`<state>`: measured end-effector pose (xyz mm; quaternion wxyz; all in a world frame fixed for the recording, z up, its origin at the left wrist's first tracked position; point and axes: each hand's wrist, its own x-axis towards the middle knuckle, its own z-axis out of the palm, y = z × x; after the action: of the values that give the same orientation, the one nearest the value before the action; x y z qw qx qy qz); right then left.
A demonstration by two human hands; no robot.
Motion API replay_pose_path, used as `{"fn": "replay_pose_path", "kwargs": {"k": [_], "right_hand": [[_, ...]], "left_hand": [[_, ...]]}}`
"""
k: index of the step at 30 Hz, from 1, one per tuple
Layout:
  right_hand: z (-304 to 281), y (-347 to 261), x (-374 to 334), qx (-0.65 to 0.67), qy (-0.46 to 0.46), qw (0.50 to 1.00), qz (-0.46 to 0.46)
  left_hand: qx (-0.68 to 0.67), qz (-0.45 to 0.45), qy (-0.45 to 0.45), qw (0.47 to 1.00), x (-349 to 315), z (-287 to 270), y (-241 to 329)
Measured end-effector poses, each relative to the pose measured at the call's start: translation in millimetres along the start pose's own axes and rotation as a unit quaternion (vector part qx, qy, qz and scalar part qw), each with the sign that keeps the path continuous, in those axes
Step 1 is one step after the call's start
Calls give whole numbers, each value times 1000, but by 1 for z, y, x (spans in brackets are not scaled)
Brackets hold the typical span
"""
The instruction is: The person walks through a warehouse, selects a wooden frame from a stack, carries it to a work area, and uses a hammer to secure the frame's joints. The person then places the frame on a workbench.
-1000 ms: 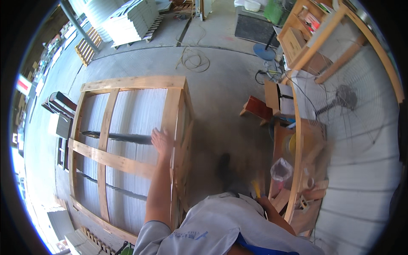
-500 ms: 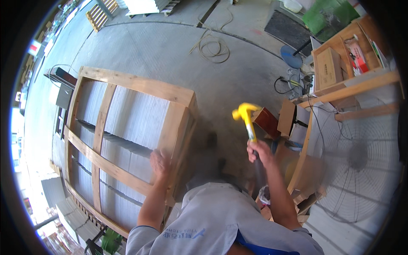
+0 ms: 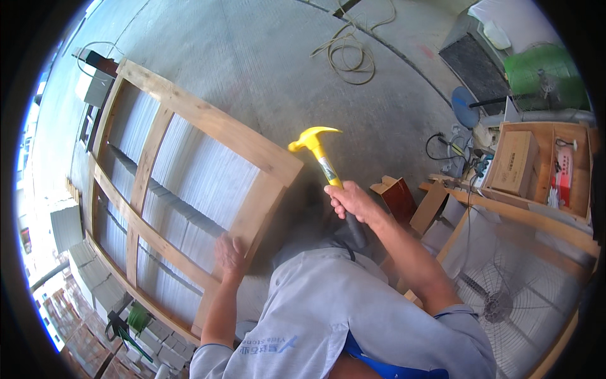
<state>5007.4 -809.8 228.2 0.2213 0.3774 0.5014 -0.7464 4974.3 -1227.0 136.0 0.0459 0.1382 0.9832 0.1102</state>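
My right hand [image 3: 351, 201] is wrapped round the dark grip of a yellow claw hammer [image 3: 325, 165]. The hammer is raised, and its head is near the right corner of a wooden crate [image 3: 218, 129], apart from the wood as far as I can tell. Thin pale slabs or sheets [image 3: 189, 155] stand packed on edge inside the crate, behind its slats. My left hand [image 3: 231, 256] rests on the crate's near right board, fingers laid over the wood. No held object shows in it; a small one under the fingers could be hidden.
At the lower right stands a large caged fan [image 3: 497, 306]. Beyond it a wooden box [image 3: 577, 180] holds a carton [image 3: 514, 163] and a red packet. An open brown carton [image 3: 399, 199] sits right of the hammer. A hose [image 3: 353, 66] lies coiled on the concrete floor.
The hammer has swung left toward the crate's corner, its head turning so the claw points right. My left hand stays on the crate's board. The whole view has turned.
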Motion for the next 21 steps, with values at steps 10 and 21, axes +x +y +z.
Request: {"fn": "replay_pose_path", "kwargs": {"k": [10, 21], "right_hand": [[-54, -40, 39, -12, -57, 998, 27], [-80, -47, 83, -57, -197, 971, 124]], "left_hand": [[36, -63, -18, 997, 39, -6, 44], [-32, -358, 6, 933, 158, 46, 159]]}}
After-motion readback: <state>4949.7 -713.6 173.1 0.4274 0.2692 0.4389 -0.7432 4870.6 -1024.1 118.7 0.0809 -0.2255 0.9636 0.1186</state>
